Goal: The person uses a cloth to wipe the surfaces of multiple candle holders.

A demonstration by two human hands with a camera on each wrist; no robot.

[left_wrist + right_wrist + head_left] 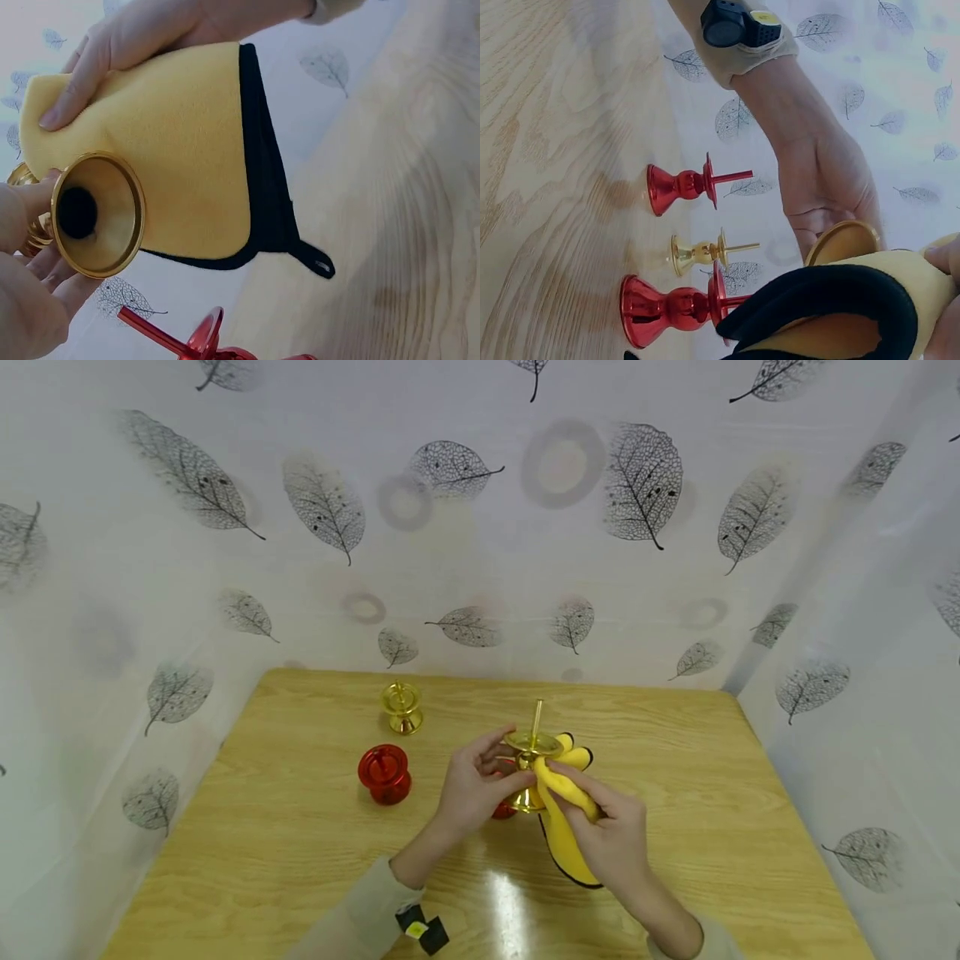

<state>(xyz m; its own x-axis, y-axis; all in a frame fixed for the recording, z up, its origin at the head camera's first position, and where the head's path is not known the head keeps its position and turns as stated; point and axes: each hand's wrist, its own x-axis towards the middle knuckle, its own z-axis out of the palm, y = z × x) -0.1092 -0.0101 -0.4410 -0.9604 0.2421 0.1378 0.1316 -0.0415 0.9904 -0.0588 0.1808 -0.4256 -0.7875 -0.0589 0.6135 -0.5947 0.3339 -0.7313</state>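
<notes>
My left hand (468, 787) grips a shiny gold candle holder (534, 745) by its stem, above the table. The holder has a wide dish with a thin spike standing up from it. Its flared base (118, 217) shows a black round patch underneath in the left wrist view. In my right hand (621, 837) a yellow cloth (567, 852) with black edging and a small loop is pinched between thumb and fingers. A fold of the cloth touches the holder's stem from the right. Part of the right hand is hidden behind the cloth in the right wrist view.
On the wooden table (300, 860) stand a small gold candle holder (405, 720) at the back left and a red candle holder (386, 775) in front of it. Another red candle holder (664, 309) is mostly hidden behind the left hand in the head view. Leaf-patterned curtains (480, 552) surround the table.
</notes>
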